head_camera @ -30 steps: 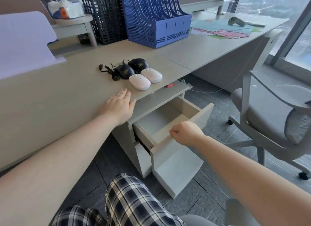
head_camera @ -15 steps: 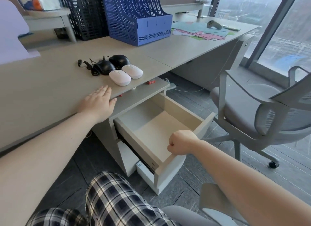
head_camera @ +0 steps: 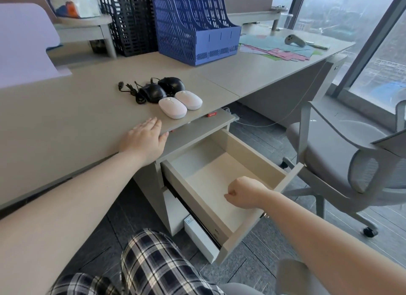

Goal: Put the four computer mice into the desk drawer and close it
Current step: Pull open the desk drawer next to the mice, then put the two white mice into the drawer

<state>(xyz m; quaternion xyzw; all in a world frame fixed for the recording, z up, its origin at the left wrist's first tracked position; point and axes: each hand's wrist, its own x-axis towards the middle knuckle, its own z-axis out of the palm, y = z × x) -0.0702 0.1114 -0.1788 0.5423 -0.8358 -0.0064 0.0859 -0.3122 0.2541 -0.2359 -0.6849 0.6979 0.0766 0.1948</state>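
Left hand [head_camera: 145, 142] lies spread flat on the desk [head_camera: 66, 123], mice [head_camera: 172, 97] just beyond; right hand [head_camera: 245, 192] curls (fist-like) on the open drawer [head_camera: 252, 163], chair [head_camera: 342, 154] beside.

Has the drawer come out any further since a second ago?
Yes. The drawer has slid further out from the fixed desk edge, toward the person, exposing more of its empty floor; the right hand is on its front.

A single head-worn wide-angle camera looks forward and down from close above the seated person's lap, facing the counter [head_camera: 66, 119] edge and open drawer [head_camera: 219, 185].
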